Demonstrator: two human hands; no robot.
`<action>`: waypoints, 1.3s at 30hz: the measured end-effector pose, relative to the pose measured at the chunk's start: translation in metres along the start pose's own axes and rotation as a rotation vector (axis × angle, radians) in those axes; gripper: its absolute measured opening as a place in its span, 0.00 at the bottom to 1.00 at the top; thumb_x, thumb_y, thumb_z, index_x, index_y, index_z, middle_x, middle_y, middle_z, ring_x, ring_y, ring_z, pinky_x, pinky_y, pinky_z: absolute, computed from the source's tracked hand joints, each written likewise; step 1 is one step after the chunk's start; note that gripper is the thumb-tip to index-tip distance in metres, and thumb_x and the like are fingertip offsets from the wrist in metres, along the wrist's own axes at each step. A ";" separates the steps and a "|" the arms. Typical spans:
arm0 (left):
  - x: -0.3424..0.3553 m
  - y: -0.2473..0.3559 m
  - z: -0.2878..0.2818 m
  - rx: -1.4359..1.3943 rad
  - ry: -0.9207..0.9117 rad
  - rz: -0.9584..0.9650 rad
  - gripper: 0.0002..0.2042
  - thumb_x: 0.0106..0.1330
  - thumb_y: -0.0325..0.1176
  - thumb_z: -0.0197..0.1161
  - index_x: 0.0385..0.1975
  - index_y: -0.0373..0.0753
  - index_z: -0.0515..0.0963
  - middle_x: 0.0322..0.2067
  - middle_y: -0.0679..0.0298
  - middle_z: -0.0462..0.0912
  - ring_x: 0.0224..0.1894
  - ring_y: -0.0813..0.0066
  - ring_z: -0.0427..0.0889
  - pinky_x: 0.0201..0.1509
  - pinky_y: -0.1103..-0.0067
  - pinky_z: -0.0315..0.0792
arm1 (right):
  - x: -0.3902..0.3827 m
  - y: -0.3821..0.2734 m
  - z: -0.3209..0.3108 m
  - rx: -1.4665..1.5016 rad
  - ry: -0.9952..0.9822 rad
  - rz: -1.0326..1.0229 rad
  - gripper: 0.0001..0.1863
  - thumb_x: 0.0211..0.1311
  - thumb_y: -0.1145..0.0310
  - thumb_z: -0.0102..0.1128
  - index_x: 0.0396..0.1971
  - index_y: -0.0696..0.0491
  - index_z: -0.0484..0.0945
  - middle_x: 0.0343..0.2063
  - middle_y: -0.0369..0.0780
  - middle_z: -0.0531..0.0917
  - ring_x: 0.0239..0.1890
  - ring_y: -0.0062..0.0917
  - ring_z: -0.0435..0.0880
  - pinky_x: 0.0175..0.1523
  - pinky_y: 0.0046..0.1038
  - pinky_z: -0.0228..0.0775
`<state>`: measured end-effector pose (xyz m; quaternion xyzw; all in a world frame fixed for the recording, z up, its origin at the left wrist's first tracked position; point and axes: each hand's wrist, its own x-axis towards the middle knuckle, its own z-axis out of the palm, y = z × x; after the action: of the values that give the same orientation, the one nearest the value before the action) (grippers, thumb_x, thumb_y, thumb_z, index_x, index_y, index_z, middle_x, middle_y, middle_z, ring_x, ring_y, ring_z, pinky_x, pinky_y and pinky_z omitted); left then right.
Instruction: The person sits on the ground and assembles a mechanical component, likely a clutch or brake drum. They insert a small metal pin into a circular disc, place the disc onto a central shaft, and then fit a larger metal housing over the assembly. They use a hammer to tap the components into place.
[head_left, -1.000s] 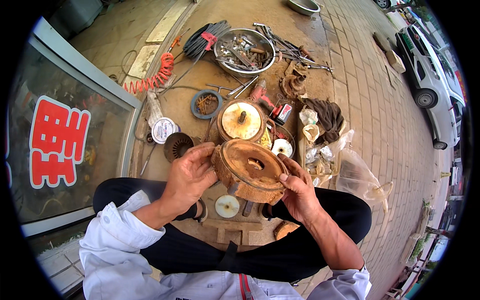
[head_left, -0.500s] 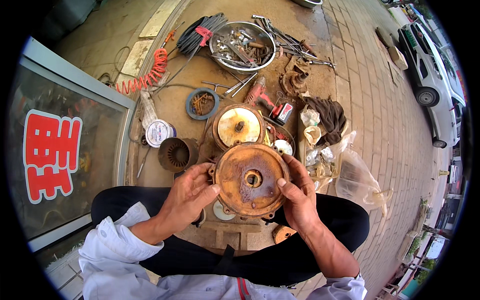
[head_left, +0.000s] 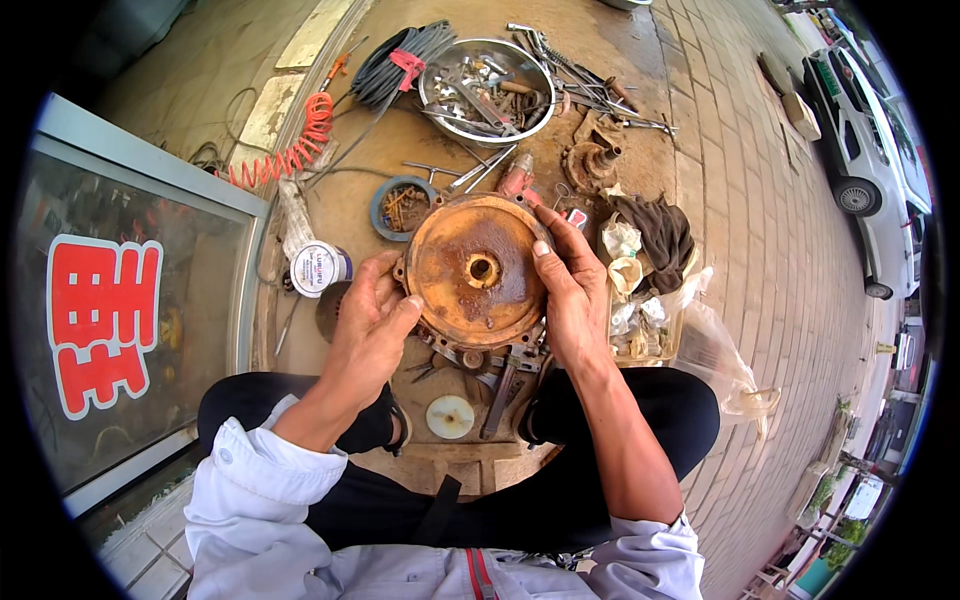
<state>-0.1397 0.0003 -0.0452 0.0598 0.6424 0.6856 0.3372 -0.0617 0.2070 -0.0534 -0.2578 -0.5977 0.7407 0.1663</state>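
Observation:
Between my two hands is a round, rusty metal end cover point(head_left: 450, 290) with a hole in its middle and small lugs on its rim. My left hand point(head_left: 375, 315) grips its left edge, thumb on the near face. At the right edge my right hand point(head_left: 570, 285) holds it, thumb on top and fingers around the rim. The cover hides the round part with a pale face that stood in the middle of the floor. Partly covered behind it is a red power drill point(head_left: 517, 178). A pale disc point(head_left: 450, 417) and an adjustable wrench point(head_left: 503, 395) lie below it.
A steel bowl point(head_left: 540, 115) of hardware, coiled grey cable point(head_left: 395, 65), a blue-grey ring tray point(head_left: 380, 222) of bolts and a white tub point(head_left: 318, 268) stand around. At right are a dark rag point(head_left: 655, 235) and plastic bags point(head_left: 715, 350). A glass door point(head_left: 110, 300) is on the left.
Both hands have carried the end cover forward and slightly left, over the pale-faced round part. The wrench and pale disc nearer me are now uncovered.

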 end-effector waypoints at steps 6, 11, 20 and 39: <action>0.012 -0.018 0.001 0.080 0.003 -0.062 0.25 0.70 0.23 0.54 0.67 0.31 0.58 0.60 0.52 0.73 0.61 0.70 0.74 0.67 0.71 0.67 | 0.010 0.028 -0.008 0.013 0.006 0.033 0.22 0.73 0.76 0.53 0.65 0.62 0.71 0.59 0.43 0.80 0.61 0.25 0.76 0.68 0.27 0.65; 0.014 -0.014 0.001 0.104 0.018 -0.111 0.26 0.69 0.20 0.54 0.65 0.26 0.57 0.58 0.48 0.74 0.61 0.68 0.75 0.65 0.72 0.70 | 0.013 0.037 -0.008 -0.066 0.023 0.026 0.23 0.72 0.76 0.53 0.65 0.64 0.71 0.60 0.45 0.79 0.62 0.27 0.75 0.69 0.28 0.64; 0.029 -0.017 0.005 0.137 0.036 -0.180 0.26 0.68 0.20 0.55 0.65 0.25 0.56 0.59 0.46 0.74 0.61 0.66 0.75 0.64 0.73 0.71 | 0.023 0.057 -0.011 -0.156 0.049 0.065 0.23 0.70 0.76 0.54 0.64 0.64 0.72 0.57 0.47 0.81 0.59 0.27 0.78 0.66 0.28 0.67; 0.042 -0.065 -0.016 0.741 0.037 0.091 0.30 0.66 0.33 0.60 0.63 0.21 0.63 0.54 0.35 0.79 0.56 0.46 0.82 0.60 0.64 0.73 | 0.027 0.081 -0.013 -0.238 0.085 0.003 0.21 0.70 0.75 0.53 0.60 0.65 0.75 0.53 0.49 0.84 0.58 0.29 0.81 0.66 0.30 0.68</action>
<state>-0.1551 0.0056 -0.1220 0.1940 0.8496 0.4217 0.2504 -0.0712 0.2139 -0.1393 -0.3078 -0.6734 0.6532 0.1588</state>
